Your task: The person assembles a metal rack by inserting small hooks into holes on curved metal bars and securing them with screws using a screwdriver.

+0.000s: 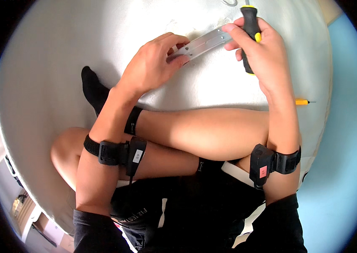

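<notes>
Between my hands runs a flat silvery strip (206, 45), see-through or shiny, with small screws or holes near both ends. My left hand (155, 61) is closed on its near left end, fingers on one edge and thumb on the other. My right hand (267, 50) pinches the far right end with thumb and fingers. That same hand also holds a screwdriver (249, 19) with a black and yellow handle, upright across the palm. Its shaft runs out of the picture at the top.
A small yellow screwdriver (302, 101) lies beside my right forearm on the pale, soft-looking surface (212, 88). A grey metal hook (230, 2) shows at the top edge. My crossed legs (199, 126) are below my hands. A light blue wall or floor (338, 126) borders the right side.
</notes>
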Demonstrator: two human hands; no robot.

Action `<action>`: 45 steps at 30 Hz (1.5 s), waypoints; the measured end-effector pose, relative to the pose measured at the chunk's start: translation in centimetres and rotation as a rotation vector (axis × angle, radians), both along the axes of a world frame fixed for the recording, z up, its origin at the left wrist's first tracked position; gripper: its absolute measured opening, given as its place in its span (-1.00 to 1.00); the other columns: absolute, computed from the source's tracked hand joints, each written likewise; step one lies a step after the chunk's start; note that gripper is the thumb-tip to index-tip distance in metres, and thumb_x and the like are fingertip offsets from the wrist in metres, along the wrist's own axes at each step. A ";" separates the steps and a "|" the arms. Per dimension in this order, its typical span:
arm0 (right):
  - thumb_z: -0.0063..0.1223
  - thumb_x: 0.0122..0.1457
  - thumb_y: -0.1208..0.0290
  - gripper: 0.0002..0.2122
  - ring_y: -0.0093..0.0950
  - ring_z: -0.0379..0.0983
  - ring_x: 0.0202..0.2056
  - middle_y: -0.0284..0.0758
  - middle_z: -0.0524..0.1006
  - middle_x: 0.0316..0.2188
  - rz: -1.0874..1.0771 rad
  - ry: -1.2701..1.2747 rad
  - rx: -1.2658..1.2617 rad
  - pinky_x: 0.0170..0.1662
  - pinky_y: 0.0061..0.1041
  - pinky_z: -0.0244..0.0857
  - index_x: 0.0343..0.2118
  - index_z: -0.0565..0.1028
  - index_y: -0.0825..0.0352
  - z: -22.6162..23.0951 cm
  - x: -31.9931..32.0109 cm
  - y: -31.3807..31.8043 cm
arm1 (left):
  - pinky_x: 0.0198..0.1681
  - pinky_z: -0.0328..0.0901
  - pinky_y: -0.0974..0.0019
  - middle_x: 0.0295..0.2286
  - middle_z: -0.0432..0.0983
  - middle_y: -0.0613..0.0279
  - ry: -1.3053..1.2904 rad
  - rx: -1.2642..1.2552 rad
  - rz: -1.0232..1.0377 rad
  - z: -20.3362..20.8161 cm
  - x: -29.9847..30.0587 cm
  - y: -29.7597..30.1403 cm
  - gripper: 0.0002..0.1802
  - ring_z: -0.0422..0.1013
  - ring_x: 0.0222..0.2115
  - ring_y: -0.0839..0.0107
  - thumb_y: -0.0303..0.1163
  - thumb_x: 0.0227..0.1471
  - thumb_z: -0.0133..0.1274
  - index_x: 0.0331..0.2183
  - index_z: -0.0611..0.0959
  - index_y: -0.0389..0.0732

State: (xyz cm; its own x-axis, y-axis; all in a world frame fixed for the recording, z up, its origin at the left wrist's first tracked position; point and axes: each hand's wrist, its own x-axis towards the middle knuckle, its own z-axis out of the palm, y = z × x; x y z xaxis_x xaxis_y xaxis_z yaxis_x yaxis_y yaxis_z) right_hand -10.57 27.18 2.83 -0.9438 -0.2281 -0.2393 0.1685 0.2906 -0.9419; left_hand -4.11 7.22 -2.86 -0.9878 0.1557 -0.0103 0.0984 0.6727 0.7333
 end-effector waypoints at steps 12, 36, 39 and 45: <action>0.21 0.04 0.26 -0.73 -0.65 0.36 -0.63 -0.41 0.44 -0.63 0.079 -0.057 0.239 -0.58 -0.65 0.28 -0.42 0.37 0.32 4.7 2.1 2.1 | -0.22 0.33 0.22 -0.28 0.53 0.03 0.090 -0.114 0.128 -1.2 0.8 -0.2 -0.65 0.46 -0.33 0.18 -0.31 0.14 -0.02 -0.05 0.53 -0.19; 0.19 -0.08 0.54 -0.82 -0.53 0.47 -0.52 -0.26 0.58 -0.52 -0.050 0.066 0.283 -0.42 -0.53 0.35 -0.49 0.36 0.38 -5.4 4.9 -3.7 | -0.11 0.32 0.16 -0.24 0.52 -0.06 0.065 0.129 0.189 -1.9 0.6 -0.8 -0.66 0.46 -0.22 0.05 -0.38 -0.01 0.08 -0.15 0.54 -0.28; 0.16 -0.04 0.61 -0.83 -0.64 0.44 -0.50 -0.29 0.61 -0.43 -0.070 0.101 0.149 -0.44 -0.60 0.32 -0.47 0.34 0.37 -5.0 4.3 -3.7 | -0.11 0.32 0.15 -0.23 0.52 -0.06 0.032 0.166 0.158 -1.9 0.8 -0.8 -0.65 0.45 -0.21 0.04 -0.41 -0.02 0.08 -0.15 0.54 -0.30; 0.19 -0.02 0.59 -0.83 -0.63 0.46 -0.44 -0.27 0.61 -0.41 -0.017 0.180 0.123 -0.34 -0.62 0.33 -0.44 0.37 0.38 -5.9 3.7 -4.4 | -0.10 0.32 0.16 -0.23 0.52 -0.06 0.097 0.214 0.126 -1.9 0.7 -0.6 -0.64 0.44 -0.19 0.05 -0.44 -0.06 0.10 -0.15 0.53 -0.30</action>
